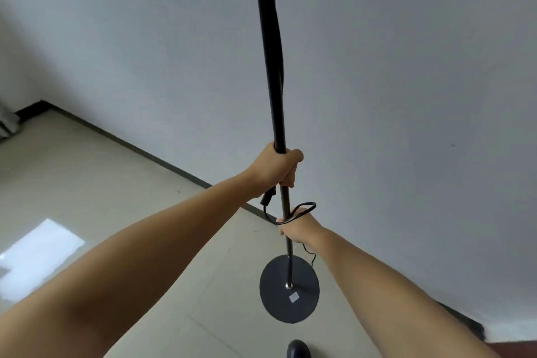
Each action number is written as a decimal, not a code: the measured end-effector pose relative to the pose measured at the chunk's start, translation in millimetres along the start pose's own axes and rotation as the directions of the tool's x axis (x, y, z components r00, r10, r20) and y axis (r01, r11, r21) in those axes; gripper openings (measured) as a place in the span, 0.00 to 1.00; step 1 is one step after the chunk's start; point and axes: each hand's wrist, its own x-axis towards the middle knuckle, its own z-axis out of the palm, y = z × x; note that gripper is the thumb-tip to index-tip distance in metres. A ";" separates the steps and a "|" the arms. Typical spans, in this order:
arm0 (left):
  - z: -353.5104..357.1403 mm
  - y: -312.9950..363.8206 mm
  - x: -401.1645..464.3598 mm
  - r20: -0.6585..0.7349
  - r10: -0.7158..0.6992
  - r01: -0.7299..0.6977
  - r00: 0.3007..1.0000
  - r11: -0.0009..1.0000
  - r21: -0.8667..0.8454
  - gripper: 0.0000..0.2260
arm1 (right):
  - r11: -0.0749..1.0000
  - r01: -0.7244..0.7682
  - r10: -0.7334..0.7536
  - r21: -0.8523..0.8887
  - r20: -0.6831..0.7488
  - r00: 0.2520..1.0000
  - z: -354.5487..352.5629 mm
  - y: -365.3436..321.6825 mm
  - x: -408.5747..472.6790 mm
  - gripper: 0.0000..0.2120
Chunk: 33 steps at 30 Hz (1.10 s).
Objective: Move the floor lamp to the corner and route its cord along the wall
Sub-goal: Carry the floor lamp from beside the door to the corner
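The person grips the tall black metal floor lamp pole (268, 67) with both hands: the left hand (277, 167) wrapped around it higher up, the right hand (299, 228) closed around it lower down, with a loop of thin black cord (302, 211) across that hand. The round black base (289, 289) sits near the dark baseboard (162, 160) of the grey wall. This looks like the carrying step. Next comes reaching the corner, then freeing the cord to lay it along the wall.

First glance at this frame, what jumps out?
The black lamp pole runs up the middle of the frame, gripped by the left hand above and the right hand lower down. A loop of cord lies over the right hand, and the round base sits near the wall.
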 end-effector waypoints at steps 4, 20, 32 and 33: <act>-108.1 -4.6 -18.4 -0.154 -0.013 0.015 0.988 1.000 0.013 0.24 | 0.995 0.079 -0.072 -0.061 0.103 0.992 62.0 -91.2 36.0 0.07; -566.0 -30.6 -36.2 -0.660 -0.128 0.078 0.741 0.991 -0.104 0.20 | 0.892 0.393 -0.235 -0.224 0.513 0.826 305.4 -477.8 217.9 0.07; -912.9 -65.6 -29.9 -0.747 -0.174 0.063 0.642 0.983 -0.174 0.20 | 0.813 0.505 -0.268 -0.290 0.583 0.767 495.6 -744.7 360.8 0.09; -944.1 -63.3 -26.7 -0.743 -0.173 0.059 0.647 0.982 -0.178 0.20 | 0.819 0.497 -0.267 -0.286 0.577 0.772 507.7 -770.4 372.3 0.10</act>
